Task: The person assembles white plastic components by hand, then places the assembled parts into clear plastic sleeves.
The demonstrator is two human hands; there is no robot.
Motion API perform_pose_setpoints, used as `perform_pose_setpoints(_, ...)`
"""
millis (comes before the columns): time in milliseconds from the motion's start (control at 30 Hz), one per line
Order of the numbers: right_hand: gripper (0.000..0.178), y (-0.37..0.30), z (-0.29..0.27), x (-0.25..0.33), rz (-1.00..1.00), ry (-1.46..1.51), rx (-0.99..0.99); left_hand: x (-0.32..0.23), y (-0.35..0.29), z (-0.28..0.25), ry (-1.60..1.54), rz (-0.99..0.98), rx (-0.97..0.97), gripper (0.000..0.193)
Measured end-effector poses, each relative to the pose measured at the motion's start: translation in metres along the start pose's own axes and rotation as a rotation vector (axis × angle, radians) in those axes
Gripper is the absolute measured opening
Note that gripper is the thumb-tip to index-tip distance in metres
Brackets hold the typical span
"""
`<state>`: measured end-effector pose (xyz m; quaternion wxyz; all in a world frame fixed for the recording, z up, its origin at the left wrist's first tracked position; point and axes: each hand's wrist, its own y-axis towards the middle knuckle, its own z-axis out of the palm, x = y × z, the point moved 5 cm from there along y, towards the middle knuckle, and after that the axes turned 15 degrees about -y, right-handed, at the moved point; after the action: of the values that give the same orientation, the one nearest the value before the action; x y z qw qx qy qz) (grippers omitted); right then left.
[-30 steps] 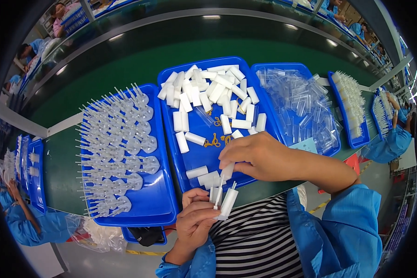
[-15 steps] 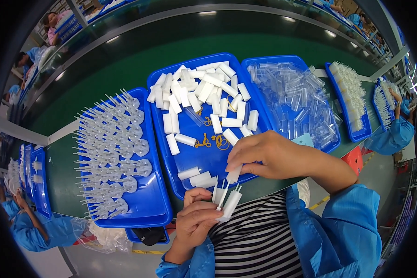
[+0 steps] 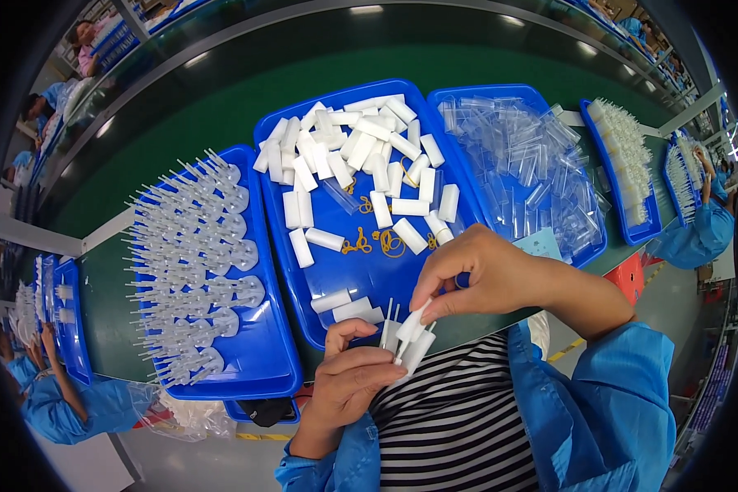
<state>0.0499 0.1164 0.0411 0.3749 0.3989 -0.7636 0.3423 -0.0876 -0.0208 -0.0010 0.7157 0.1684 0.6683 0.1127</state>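
Observation:
My left hand [image 3: 346, 384] is closed round the base of a pronged plastic piece, most of which its fingers hide. Thin pale prongs [image 3: 393, 310] stick up from the piece, and a white foam-like block [image 3: 419, 351] sits over some of them. Between the thumb and fingertips of my right hand [image 3: 485, 275] is another white block [image 3: 412, 325], pinched by its upper end. Its lower end is at a prong just above my left fingers. Both hands are in front of the near edge of the middle blue tray [image 3: 324, 283].
The middle tray holds loose white blocks [image 3: 377, 135] and yellow rubber bands [image 3: 392, 243]. Pronged plastic pieces [image 3: 197, 271] fill the left tray [image 3: 280, 373]. Clear plastic sleeves [image 3: 529, 160] lie in the right tray [image 3: 586, 261]. Co-workers in blue sit at both sides.
My right hand has moved slightly down and right, bringing the white block lower over the prong. My left hand keeps its hold. The trays appear shifted slightly upward in the view.

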Motion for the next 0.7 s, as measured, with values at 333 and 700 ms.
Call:
perform_pose_setpoints(333,0.013,0.011,0.023,0.001,-0.033,0.209,0.135,0.004,0.003,-0.004,-0.132,0.059,-0.197,0.026)
perform_pose_setpoints(700,0.014,0.015,0.046,0.016,0.085,0.316,0.204,-0.004,-0.011,-0.022,-0.199,0.088,-0.151,0.027)
